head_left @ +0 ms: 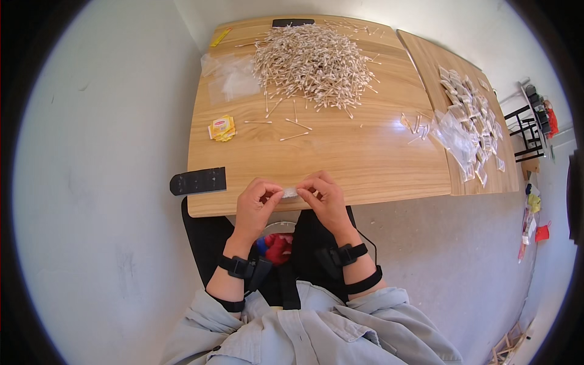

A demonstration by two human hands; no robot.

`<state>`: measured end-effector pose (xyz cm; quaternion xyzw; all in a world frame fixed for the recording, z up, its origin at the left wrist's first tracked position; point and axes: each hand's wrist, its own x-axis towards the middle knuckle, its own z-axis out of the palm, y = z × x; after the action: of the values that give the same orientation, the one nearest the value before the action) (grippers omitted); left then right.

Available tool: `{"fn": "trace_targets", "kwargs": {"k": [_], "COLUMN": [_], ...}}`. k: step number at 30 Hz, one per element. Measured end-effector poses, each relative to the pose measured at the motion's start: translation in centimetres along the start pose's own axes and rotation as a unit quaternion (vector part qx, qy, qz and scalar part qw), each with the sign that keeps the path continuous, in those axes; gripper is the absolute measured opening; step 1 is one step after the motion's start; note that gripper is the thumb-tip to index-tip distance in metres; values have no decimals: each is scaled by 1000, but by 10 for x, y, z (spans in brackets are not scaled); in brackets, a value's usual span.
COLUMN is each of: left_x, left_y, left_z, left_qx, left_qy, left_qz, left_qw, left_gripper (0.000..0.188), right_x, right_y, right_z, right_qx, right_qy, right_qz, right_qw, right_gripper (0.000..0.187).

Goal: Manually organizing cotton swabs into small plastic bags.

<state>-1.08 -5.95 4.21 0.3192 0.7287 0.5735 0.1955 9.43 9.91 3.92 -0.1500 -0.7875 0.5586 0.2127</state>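
Small clear packet (pixel 289 193), pinched at the near edge of the wooden bench (pixel 340 152) between left hand (pixel 255 204) and right hand (pixel 325 198), fingertips of both closed on its ends. Big heap of cotton swabs (pixel 313 64) toward the far edge. Filled packets (pixel 471 121) piled along the right side. Empty clear bags (pixel 228 79) near the far left corner. Yellow sachets (pixel 222 128) by the left edge.

A light wooden bench (pixel 340 152) stands on a pale grey floor (pixel 103 182), its far edge against a white wall (pixel 365 9). A second wooden bench (pixel 438 67) adjoins it on the right. Near the right rim stands a black metal rack (pixel 530 125), and bright, even light fills the room.
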Motion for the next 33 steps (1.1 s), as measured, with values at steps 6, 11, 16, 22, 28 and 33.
{"fn": "trace_targets", "kwargs": {"k": [6,11,16,22,28,33], "left_x": [-1,-3,-2,-3,-3,-2], "left_y": [7,1,3,0,4,4], "left_z": [2,-1,-2,-3,0,4], "left_qx": [-32,-53,-20,-2,28,35], "left_qy": [18,14,16,19,14,12], "left_qz": [-58,-43,-1,26,15,37], "left_qw": [998,998,1000,999,999,999], "left_gripper": [8,9,7,8,10,10], "right_x": [-2,-4,-4,-4,-5,-4], "right_y": [2,8,7,3,1,-1], "right_z": [2,1,0,1,5,5], "right_qx": [91,110,83,53,37,22], "right_qy": [2,-12,-6,-9,-10,-14], "right_qz": [66,57,42,32,21,13], "right_qw": [994,992,996,998,999,1000], "right_gripper": [12,8,8,8,7,7]}}
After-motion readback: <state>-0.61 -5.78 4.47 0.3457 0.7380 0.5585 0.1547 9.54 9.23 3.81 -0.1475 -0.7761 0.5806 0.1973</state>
